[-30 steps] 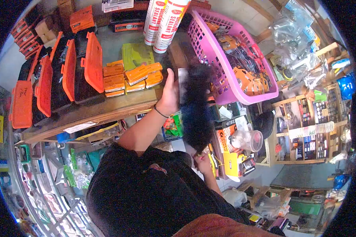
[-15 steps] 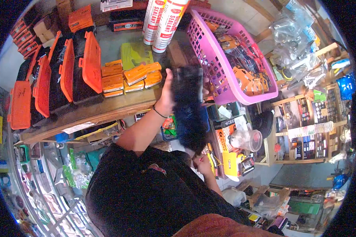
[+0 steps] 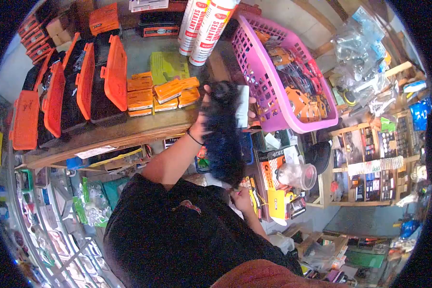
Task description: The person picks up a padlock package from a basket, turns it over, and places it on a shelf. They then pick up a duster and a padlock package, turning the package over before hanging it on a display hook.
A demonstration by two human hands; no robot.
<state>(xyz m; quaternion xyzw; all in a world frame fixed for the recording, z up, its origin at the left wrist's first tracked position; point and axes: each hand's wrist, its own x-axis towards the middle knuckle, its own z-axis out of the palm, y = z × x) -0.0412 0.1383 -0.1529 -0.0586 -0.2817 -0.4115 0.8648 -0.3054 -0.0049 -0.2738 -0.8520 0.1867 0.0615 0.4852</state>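
My left hand (image 3: 200, 126), with a dark band round the wrist, grips a flat item with a pale side (image 3: 243, 106); fingertips show at its right edge. A fluffy blue-black duster (image 3: 224, 144) covers most of this item, so its kind is hidden. Lower down, my right hand (image 3: 242, 198) is closed round the lower end of the duster, whose bristles are smeared by motion. Just left of my left hand, small orange boxes (image 3: 165, 93) are stacked on the wooden counter (image 3: 144, 125). A pink basket (image 3: 293, 122) of orange-and-black packets stands to the right.
Black cases with orange lids (image 3: 115, 72) line the counter's left side. Two silicone sealant tubes (image 3: 209, 36) stand behind the orange boxes. A clear plastic jar (image 3: 297, 176) sits right of my right hand. Wooden shelves (image 3: 369, 163) hold small goods at the far right.
The duster has swept up and left across the held item, baring its pale right side. My right hand has shifted slightly left. The whole view has moved a little.
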